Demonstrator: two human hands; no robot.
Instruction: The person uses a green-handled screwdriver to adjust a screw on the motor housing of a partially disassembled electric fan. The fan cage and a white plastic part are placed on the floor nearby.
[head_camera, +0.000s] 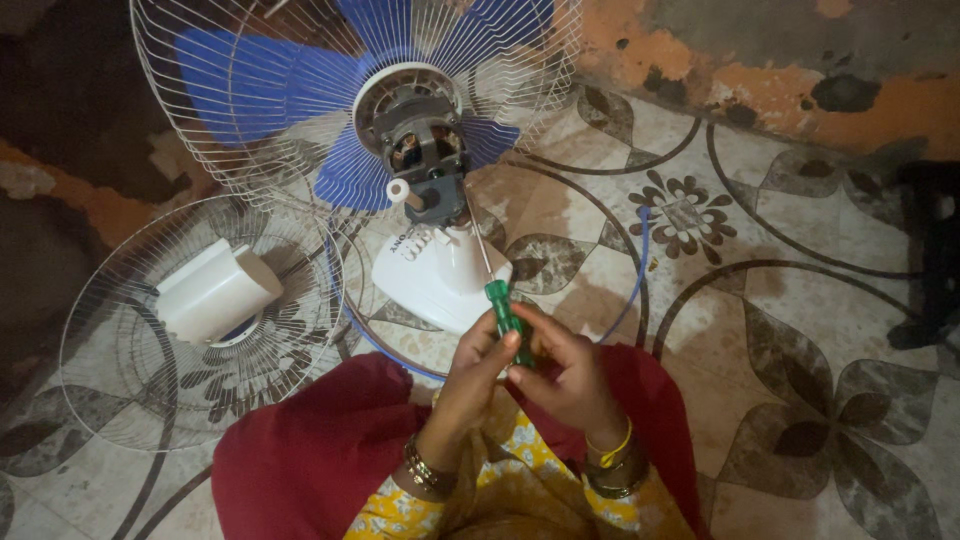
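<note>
At lower centre, the left hand (478, 372) and right hand (565, 372) both close their fingers around a screwdriver (498, 290) with a smooth green plastic handle; its thin steel shaft slants up to the grey motor (420, 135) among ribbed blue blades (345, 170). A round wire grille (110, 370) lies at left.

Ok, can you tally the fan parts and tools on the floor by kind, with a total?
Round white wire fan guards: 2 (loose one, one around the blades)
Blue plastic fan blade set: 1
Grey exposed fan motor: 1
White plastic covers: 2 (on the loose guard, under the motor)
Green-handled screwdriver: 1, held by left hand and right hand
Total: 7
</note>
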